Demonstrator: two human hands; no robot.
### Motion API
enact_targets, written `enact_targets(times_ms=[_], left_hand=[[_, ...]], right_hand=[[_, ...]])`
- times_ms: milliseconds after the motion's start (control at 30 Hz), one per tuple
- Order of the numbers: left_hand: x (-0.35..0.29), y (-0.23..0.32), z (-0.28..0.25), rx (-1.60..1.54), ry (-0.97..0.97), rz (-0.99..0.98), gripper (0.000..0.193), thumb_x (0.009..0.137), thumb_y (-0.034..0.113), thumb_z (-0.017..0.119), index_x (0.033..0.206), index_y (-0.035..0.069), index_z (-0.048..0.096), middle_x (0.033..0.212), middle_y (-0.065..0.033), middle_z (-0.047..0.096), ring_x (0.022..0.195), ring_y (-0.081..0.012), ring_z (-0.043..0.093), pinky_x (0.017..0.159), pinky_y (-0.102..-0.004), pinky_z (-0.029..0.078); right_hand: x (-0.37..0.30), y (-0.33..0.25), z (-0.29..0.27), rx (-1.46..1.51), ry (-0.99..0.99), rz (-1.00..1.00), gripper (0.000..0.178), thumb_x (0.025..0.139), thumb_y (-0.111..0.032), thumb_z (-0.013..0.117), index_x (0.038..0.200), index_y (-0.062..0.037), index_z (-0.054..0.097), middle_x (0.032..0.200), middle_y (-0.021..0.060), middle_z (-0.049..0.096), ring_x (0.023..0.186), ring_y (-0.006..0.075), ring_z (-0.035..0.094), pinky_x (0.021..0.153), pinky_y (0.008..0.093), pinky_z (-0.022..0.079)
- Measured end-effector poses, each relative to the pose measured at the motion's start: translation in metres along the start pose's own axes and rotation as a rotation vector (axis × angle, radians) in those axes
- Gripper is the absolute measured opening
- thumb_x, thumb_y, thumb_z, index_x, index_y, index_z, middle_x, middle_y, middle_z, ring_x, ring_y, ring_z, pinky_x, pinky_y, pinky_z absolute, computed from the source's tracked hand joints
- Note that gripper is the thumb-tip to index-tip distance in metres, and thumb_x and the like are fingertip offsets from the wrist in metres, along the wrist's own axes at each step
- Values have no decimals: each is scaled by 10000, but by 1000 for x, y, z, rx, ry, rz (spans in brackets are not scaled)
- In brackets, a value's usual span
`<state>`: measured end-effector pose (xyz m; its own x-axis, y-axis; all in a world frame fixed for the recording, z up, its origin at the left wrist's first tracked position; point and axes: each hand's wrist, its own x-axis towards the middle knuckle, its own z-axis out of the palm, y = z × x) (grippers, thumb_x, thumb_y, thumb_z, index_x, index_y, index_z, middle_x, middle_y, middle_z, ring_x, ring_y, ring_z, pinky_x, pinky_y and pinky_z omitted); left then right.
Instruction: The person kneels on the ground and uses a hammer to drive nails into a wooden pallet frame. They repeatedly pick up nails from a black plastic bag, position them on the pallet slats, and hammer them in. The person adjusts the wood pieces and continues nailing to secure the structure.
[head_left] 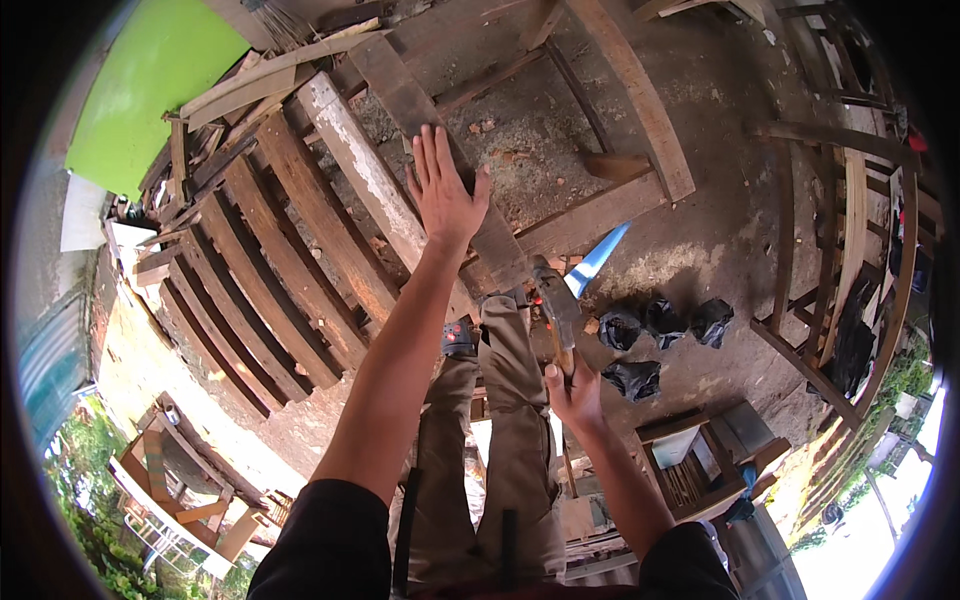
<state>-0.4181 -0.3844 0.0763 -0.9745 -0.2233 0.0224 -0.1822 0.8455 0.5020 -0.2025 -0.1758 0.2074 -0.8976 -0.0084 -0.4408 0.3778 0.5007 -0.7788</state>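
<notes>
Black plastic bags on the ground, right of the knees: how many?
4: left bag, middle bag and right bag in a row; lower bag below them in the picture.

Plank (495, 243) brown; panel (150, 90) bright green; bags (665, 322) black.

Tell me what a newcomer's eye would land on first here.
The bright green panel at the upper left stands out most. Next come the pointed blue strip, right of centre, and the left hand, laid flat on a dark plank. Below the strip, the right hand grips a wooden-handled tool.
</notes>
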Motion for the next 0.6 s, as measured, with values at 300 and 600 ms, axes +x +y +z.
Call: enact_targets(times_ms=[300, 600], left_hand=[[-5, 41, -3, -411, -13, -669, 993, 768, 259, 731, 1512, -30, 141, 1332, -322, 468, 1188, -463, 536, 1018, -513, 469], [-5, 41, -3, -444, 25, -644, 1008, 727, 194, 732, 1507, -41, 139, 1347, -337, 435, 1171, -470, 539, 986, -510, 484]], right_hand=[[-6, 26, 26, 11, 209, 197, 388, 935, -378, 697, 865, -19, 568, 608, 102, 580, 530, 204, 601, 538, 346, 465], [-30, 25, 31, 44, 221, 292, 370, 939, -357, 700, 872, -13, 579, 665, 120, 598, 589, 256, 611, 596, 371, 488]])
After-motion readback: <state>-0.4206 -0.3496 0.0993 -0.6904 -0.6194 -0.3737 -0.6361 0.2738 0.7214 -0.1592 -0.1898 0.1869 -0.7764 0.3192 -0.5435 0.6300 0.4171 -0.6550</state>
